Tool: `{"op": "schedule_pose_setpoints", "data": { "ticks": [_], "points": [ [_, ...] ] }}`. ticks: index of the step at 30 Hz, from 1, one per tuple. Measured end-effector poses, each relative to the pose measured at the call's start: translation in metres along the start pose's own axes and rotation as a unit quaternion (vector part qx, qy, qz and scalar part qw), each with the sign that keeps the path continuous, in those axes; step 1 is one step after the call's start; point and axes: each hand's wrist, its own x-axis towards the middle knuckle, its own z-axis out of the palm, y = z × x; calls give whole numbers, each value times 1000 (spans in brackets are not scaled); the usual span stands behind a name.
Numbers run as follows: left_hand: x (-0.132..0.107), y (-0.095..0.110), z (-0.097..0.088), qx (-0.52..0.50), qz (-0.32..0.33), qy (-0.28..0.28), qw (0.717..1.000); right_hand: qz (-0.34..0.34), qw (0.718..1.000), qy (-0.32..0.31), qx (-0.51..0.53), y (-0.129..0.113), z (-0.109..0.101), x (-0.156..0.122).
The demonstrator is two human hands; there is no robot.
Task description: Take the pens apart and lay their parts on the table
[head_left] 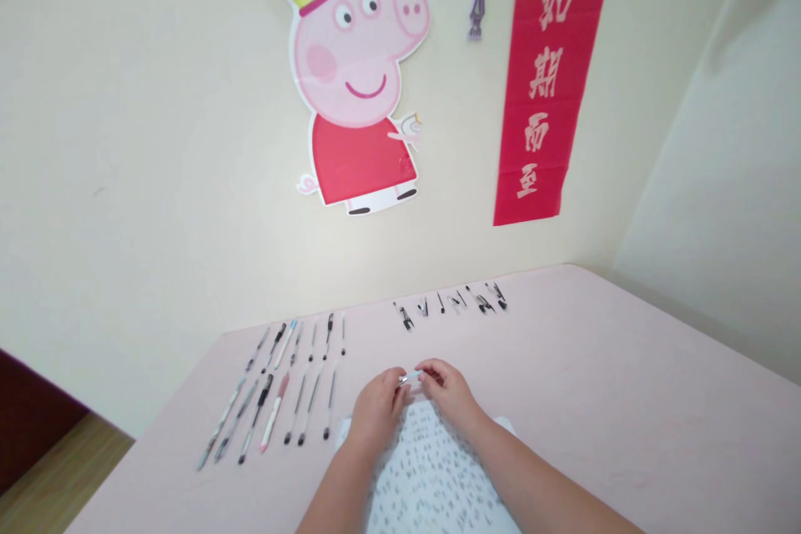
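Note:
Over the pink table (581, 425), my left hand (379, 405) and my right hand (447, 388) meet at a short light-blue pen piece (413, 376) with a shiny silvery end. The left fingers pinch the silvery end, and the right fingers close on the blue end. Much of the piece is hidden by the fingertips, so its exact kind does not show. Below the hands and between the forearms is a white surface with small dark marks (431, 467); whether it is paper or cloth I cannot tell.
Left of my hands, several pens and refills lie in two rows, among them a pink-and-white pen (274, 413) and a black-gripped pen (256, 417). Small dark pen parts (481, 299) line the back edge. A wall (188, 183) with a pig cutout (363, 150) stands behind.

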Motion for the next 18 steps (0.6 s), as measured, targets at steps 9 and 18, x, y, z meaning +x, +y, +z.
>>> {"op": "schedule_pose_setpoints", "data": {
  "ticks": [9, 18],
  "points": [
    [1, 0, 1, -5, -28, 4, 1000, -26, 996, 46, -72, 10, -4, 4],
    [1, -1, 1, -13, -19, 14, 1000, -20, 950, 55, -305, -8, -15, -3]
  ]
}}
